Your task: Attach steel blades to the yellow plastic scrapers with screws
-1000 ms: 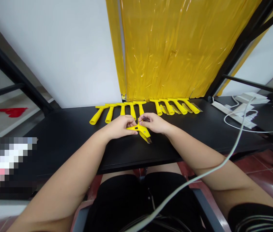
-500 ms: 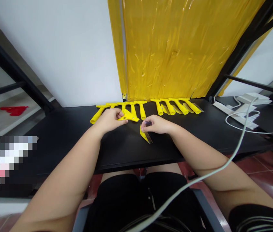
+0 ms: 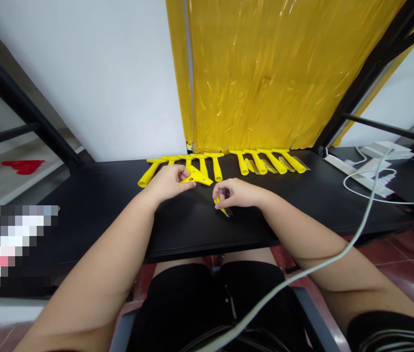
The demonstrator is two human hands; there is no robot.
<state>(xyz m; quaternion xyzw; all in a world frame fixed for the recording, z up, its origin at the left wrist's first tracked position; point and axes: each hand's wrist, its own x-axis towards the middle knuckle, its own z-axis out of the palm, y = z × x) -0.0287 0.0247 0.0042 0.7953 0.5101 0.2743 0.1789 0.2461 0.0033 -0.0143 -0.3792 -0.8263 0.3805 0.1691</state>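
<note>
My left hand [image 3: 168, 183] is closed on a yellow plastic scraper [image 3: 199, 177], thumb and fingers pinching it above the black table. A short way to its right, my right hand [image 3: 238, 193] is curled, with fingertips and thumb around a small yellow blade piece [image 3: 224, 211] with a metal edge. Part of that piece is hidden by the fingers. Something small and dark purple [image 3: 224, 191] shows inside the right fingers, too small to name. Behind the left hand lies a row of yellow scraper handles [image 3: 217, 168]; more handles with blade pieces [image 3: 275, 161] lie farther right.
The black table [image 3: 188, 230] meets a white panel [image 3: 129, 98] and yellow sheeting [image 3: 258, 78] at the back. White power strips and cables [image 3: 372, 171] lie at the right. A pale cable [image 3: 302, 271] crosses in front of my right arm. A red object [image 3: 25, 166] rests on the left shelf.
My right fingers have shifted slightly down and curled more over the yellow blade piece, covering more of it. The left hand still holds the scraper in nearly the same spot.
</note>
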